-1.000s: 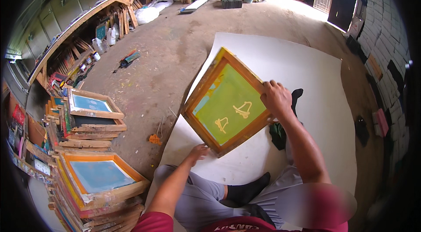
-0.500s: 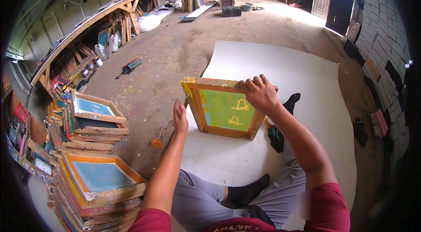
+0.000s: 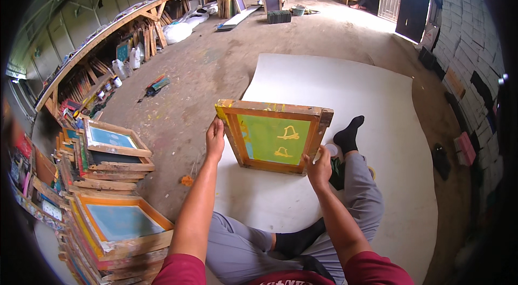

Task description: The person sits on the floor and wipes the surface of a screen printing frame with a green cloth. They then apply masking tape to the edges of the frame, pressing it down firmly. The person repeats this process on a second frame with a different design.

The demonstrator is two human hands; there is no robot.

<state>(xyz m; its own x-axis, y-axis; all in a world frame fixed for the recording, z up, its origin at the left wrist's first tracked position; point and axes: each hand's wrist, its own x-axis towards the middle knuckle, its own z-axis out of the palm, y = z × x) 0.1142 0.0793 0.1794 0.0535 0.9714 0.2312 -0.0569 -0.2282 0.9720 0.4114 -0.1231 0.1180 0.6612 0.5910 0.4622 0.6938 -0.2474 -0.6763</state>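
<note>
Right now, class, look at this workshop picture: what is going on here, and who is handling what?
A person sits on a large white sheet spread over the workshop floor, legs out in front. Both hands hold up a wooden screen-printing frame with green mesh carrying two yellow bell shapes. The left hand grips its left edge; the right hand grips the lower right corner. Stacks of similar frames stand to the person's left.

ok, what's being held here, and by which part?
A wooden screen-printing frame with green mesh, held upright. Left hand grips its left side rail near the top corner; right hand grips the bottom right corner.
</note>
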